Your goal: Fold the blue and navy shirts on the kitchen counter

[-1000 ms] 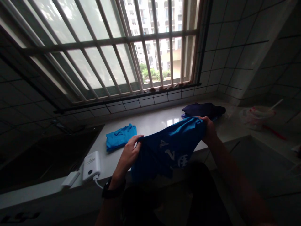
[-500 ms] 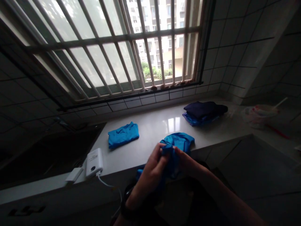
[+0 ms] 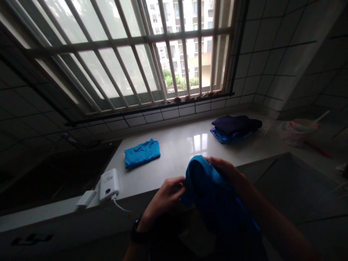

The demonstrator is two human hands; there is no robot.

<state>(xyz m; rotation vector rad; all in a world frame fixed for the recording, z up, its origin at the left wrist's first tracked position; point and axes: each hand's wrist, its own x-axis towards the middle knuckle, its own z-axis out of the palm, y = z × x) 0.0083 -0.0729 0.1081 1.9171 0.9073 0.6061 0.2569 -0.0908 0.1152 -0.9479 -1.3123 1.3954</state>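
A blue garment hangs between my two hands at the counter's front edge, its rounded opening facing up and its lower part falling into shadow. My left hand pinches the garment's left side, fingers closed. On the upper right rim, my right hand grips the cloth, with some of its fingers hidden behind the fabric. A folded blue cloth piece lies flat on the counter to the left, apart from both hands.
The pale counter runs below a barred window. A dark folded garment lies on blue fabric at the back right. Left are a white power bank with a cable, and a sink. A bagged bowl stands far right.
The blue garment has been lifted off the counter and spread, its opening now showing. My hands have moved apart, the left one leftward and the right one up and rightward.
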